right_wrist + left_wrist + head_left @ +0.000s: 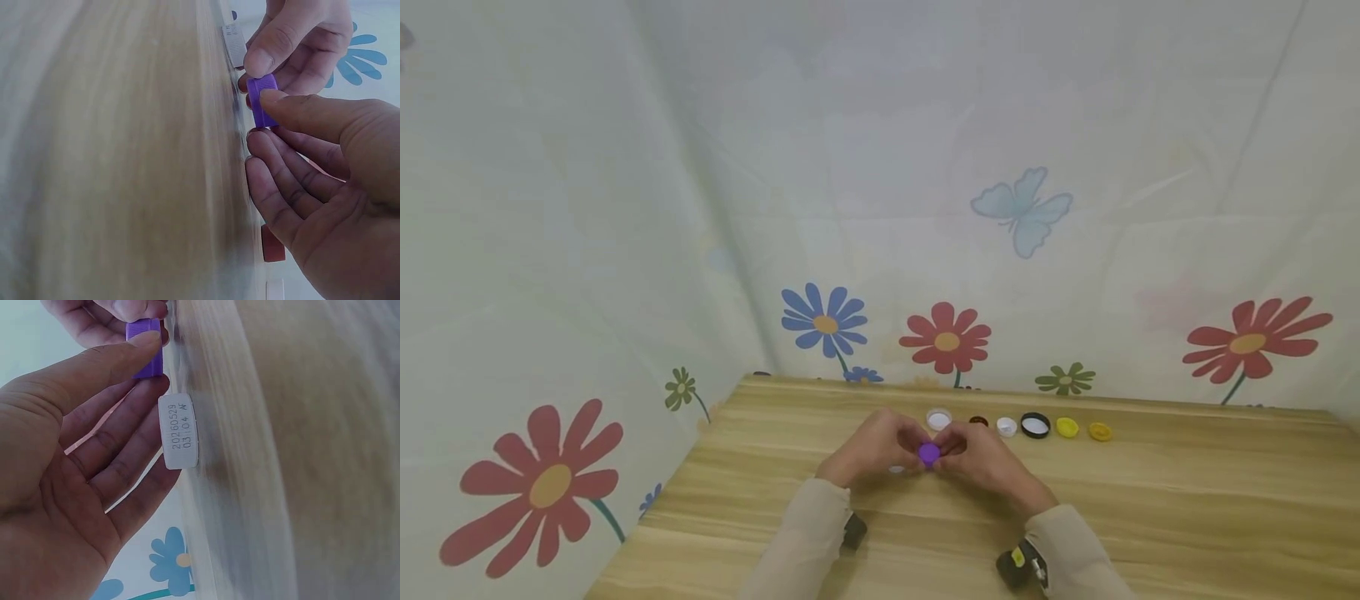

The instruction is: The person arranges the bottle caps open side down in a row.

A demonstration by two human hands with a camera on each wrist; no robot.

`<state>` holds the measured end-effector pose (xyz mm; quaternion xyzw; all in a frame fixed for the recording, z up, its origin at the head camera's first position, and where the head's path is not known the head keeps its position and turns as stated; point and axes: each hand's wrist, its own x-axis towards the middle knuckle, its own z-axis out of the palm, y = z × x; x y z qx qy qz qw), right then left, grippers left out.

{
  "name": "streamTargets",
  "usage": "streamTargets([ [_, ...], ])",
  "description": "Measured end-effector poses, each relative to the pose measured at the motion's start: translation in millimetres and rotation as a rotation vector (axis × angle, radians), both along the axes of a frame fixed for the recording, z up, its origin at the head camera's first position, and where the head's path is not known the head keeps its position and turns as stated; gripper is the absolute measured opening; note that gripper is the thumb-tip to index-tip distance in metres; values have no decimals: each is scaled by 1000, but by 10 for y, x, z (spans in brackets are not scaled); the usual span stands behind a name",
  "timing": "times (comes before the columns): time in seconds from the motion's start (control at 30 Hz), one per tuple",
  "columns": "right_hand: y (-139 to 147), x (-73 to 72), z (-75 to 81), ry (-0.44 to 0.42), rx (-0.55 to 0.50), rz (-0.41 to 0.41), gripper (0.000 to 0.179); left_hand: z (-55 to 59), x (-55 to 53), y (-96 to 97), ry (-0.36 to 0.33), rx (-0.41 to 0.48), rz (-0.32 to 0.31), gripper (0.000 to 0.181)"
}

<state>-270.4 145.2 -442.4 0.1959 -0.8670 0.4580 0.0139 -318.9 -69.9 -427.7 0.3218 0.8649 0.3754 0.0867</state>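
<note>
Between the two hands, low over the table, is a purple bottle cap [928,453] with a ribbed side. My left hand [880,446] pinches one side of it with thumb and fingertips. On the opposite side, the thumb and fingers of my right hand [981,458] pinch the same cap. In the left wrist view a white cap [179,431] with a printed date and numbers is beside the left fingertips; whether they touch it I cannot tell. The right wrist view shows the purple cap [257,109] edge-on, with both thumbs on it.
Behind the hands a row of lids runs rightward: a clear-rimmed white lid [938,419], a dark reddish cap [978,422], a white cap [1007,427], a black-rimmed lid [1035,436], a yellow cap [1067,427] and an orange-yellow cap [1101,432]. A flowered curtain hangs behind the wooden table [1210,492].
</note>
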Motion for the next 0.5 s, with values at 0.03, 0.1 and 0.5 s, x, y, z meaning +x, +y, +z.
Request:
streamTargets([
  [0.03, -2, -1, -3, 1, 2, -1, 17, -1, -1, -1, 2, 0, -2, 24],
  [0.1, -4, -2, -8, -1, 5, -4, 17, -6, -1, -3, 5, 0, -4, 24],
  [0.5, -3, -22, -41, 1, 3, -10, 20, -5, 15, 2, -12, -30, 13, 23],
])
